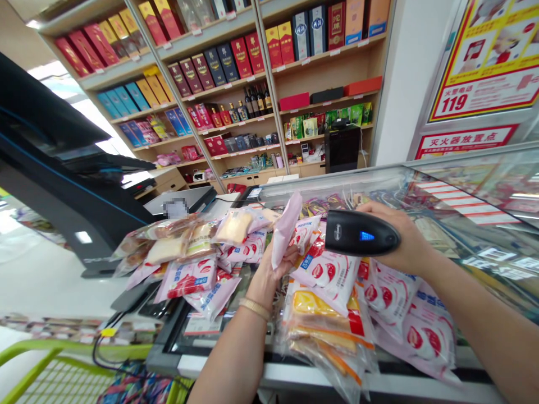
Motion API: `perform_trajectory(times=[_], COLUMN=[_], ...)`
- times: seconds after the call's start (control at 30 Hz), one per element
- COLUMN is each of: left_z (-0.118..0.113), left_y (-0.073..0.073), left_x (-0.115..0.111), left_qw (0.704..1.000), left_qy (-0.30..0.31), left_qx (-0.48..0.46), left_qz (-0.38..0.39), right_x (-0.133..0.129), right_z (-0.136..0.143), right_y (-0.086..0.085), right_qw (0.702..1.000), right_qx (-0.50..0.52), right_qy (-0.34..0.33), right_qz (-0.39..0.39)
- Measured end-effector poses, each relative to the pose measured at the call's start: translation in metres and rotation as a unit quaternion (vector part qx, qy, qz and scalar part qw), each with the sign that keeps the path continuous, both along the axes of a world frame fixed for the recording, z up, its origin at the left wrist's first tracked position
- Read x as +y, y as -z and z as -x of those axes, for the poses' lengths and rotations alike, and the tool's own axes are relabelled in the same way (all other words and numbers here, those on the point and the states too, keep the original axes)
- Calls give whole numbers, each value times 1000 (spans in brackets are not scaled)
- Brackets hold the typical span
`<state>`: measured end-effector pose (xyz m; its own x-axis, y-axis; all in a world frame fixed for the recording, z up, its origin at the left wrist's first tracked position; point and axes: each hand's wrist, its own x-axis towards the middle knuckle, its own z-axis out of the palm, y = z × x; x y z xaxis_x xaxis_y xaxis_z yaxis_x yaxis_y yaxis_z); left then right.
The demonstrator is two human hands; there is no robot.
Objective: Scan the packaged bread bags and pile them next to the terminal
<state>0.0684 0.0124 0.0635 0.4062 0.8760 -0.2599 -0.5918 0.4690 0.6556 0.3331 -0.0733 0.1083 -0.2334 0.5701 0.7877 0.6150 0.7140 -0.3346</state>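
Observation:
In my right hand (385,227) is a black handheld barcode scanner (357,233) with a blue lit patch, its front end facing left. My left hand (284,259) grips a pink snack packet (287,227) held up on edge, just left of the scanner. Beneath and beside my hands, pink-and-white packets (326,272) with red pictures lie in a pile. Clear bags of sliced bread (324,311) are stacked near the counter's front edge. To the left sits another heap of packaged bread (238,225) and pink packets (191,278).
A dark checkout terminal (63,163) stands at the left on a white counter (37,292). A green shopping cart (33,359) is at the lower left. Glass-topped cases (467,207) extend to the right. Shelves of boxed goods (236,59) line the back.

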Motion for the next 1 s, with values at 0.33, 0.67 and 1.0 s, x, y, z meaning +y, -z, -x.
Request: perform_trajectory(times=[0.33,0.67,1.0], left_z=[5,0,-7], left_y=[-14,-14,-4], left_x=[-3,-22,-28], left_qw=[989,901,873], left_qy=[-40,-56,-66], left_qx=[89,253,235], left_qz=[-107,-347,-423], right_x=[10,20,24], right_z=[-30,-36,-42], right_y=[-7,2,11], right_qw=[977,960,961], right_qx=[93,72,38], right_qy=[181,255,245], right_qz=[-69,-86,-122])
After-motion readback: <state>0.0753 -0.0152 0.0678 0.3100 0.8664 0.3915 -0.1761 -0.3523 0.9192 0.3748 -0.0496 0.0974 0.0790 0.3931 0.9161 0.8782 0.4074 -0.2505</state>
